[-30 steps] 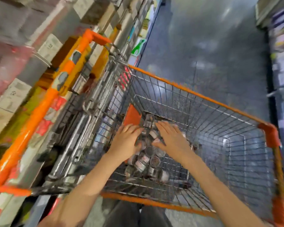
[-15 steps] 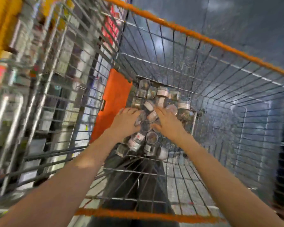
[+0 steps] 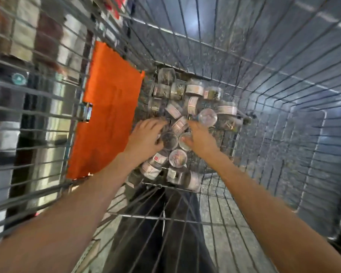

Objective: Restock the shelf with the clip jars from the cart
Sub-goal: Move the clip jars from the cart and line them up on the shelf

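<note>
Several small clear clip jars (image 3: 193, 89) with white labels lie heaped on the floor of the wire cart (image 3: 268, 79). Both my arms reach down into the cart. My left hand (image 3: 145, 135) rests on the left side of the heap, its fingers stretched over the jars. My right hand (image 3: 200, 137) rests on the right side, thumb lying across the top of one jar (image 3: 185, 143). A jar with a dark top (image 3: 169, 141) sits between the two hands. Blur hides whether any finger closes round a jar.
An orange panel (image 3: 108, 113) hangs on the cart's left wall. Through that wall blurred shelf goods (image 3: 22, 42) show on the left. Dark trousers (image 3: 165, 239) and grey floor (image 3: 224, 239) show under the cart's near end.
The view has dropped deep into the cart and closer to the jars. Both hands stay on the heap, now slightly further apart with jars between them.
</note>
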The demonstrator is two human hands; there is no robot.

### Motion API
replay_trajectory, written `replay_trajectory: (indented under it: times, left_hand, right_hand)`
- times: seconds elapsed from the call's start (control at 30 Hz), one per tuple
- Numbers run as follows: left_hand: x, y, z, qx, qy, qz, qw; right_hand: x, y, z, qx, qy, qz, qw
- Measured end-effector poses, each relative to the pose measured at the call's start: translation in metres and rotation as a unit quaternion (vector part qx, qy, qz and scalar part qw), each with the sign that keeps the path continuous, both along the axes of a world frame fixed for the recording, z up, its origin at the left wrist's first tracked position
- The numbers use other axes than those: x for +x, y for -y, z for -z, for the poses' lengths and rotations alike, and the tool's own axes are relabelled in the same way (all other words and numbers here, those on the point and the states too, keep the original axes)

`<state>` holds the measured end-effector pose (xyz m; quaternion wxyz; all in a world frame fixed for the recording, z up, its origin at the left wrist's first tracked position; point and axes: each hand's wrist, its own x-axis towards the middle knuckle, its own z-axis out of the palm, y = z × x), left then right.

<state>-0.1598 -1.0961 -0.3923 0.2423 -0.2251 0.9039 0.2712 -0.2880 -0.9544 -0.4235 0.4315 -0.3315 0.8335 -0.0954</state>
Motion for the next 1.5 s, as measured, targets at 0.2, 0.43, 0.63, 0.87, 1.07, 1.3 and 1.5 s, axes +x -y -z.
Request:
replay_trajectory:
  times: [0.2, 0.43, 0.63, 0.87, 1.07, 1.3, 1.5]
  left_hand:
    - [0.014, 0.001, 0.015, -0.051, 0.023, -0.014, 0.998]
    - [0.012, 0.0, 0.01, -0.064, 0.027, 0.002, 0.998]
    - [0.01, -0.004, 0.003, -0.05, 0.03, -0.005, 0.998]
    - [0.004, -0.007, -0.001, -0.023, 0.003, 0.0, 1.0]
    - [0.002, -0.014, 0.004, -0.051, 0.001, 0.014, 0.999]
    - [-0.001, -0.016, 0.005, -0.064, 0.013, 0.027, 0.997]
    - [0.0, -0.016, 0.004, -0.024, 0.049, -0.013, 0.998]
  right_hand:
    - [0.005, 0.012, 0.019, 0.023, -0.004, 0.046, 0.999]
    - [0.003, 0.019, 0.023, -0.007, 0.009, 0.089, 0.996]
    - [0.0, 0.017, 0.008, -0.064, 0.049, 0.114, 0.99]
    - [-0.001, 0.016, -0.024, -0.102, 0.092, 0.053, 0.989]
    - [0.013, 0.02, -0.036, -0.115, 0.148, 0.05, 0.981]
    - [0.017, 0.016, -0.034, -0.1, 0.177, 0.032, 0.979]
    - [0.008, 0.007, -0.022, -0.062, 0.129, -0.016, 0.99]
